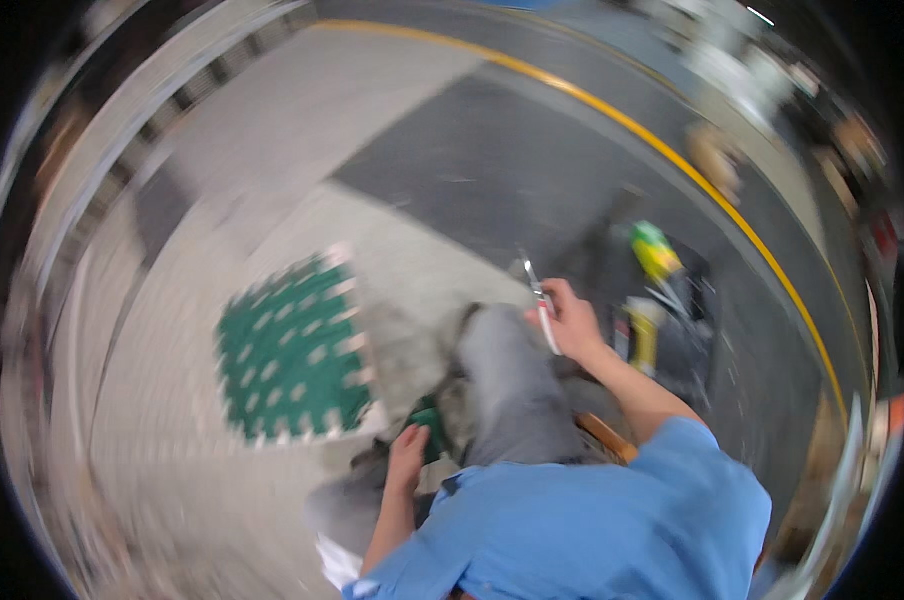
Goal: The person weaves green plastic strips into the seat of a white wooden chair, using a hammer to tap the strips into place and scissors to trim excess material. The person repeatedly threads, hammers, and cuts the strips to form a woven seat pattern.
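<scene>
Slim tool [541, 302] with a silver tip and a white and red handle is in the right hand [572, 320], to the right of the raised knee in grey trousers [512, 375]; a small dark green piece [431, 428] is at the left hand [407, 460], on the other side of this knee and nearer to the body. A larger green sheet [292, 360] with pale spots and a pale border lies flat on the floor [412, 255], ahead and to the left of the left hand, apart from both hands. The right forearm comes out of the short sleeve of the blue shirt [592, 520] and reaches forward and inward to the left, with the elbow bent out to the side. The left forearm is held lower and closer to the body, and it points forward and slightly to the right. The right hand is closed around the handle, and the tip of the tool points forward, free of any other thing. The left hand has its fingers closed on the near edge of the dark green piece; because of blur, I cannot tell the place of each finger. To the right of the right forearm, a green and yellow container [655, 252] lies near a yellow object [643, 335] on dark material.
</scene>
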Tool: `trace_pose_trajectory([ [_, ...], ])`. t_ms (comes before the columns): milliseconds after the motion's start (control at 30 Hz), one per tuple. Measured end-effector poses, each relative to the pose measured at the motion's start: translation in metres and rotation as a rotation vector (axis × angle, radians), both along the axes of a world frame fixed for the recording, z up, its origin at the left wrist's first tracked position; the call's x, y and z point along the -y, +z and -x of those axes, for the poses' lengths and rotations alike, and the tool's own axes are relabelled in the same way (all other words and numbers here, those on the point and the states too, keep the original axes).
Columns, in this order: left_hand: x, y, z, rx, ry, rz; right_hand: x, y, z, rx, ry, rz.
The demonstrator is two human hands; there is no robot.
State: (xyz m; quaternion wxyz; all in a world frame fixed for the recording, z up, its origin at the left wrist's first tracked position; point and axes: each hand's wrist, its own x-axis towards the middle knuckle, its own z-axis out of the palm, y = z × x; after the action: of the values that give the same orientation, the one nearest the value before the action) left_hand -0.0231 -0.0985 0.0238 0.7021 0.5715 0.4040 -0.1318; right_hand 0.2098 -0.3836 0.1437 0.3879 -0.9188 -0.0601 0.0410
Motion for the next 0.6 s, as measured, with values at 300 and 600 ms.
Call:
trace_pose_trajectory([
  [300, -0.017, 0.003, -0.013, 0.089, 0.217, -0.017, 0.197, -0.028, 0.12, -0.008, -0.9, 0.374],
  [600, -0.035, 0.004, -0.013, 0.179, 0.392, -0.338, 0.181, 0.002, 0.038, 0.098, -0.706, 0.601],
])
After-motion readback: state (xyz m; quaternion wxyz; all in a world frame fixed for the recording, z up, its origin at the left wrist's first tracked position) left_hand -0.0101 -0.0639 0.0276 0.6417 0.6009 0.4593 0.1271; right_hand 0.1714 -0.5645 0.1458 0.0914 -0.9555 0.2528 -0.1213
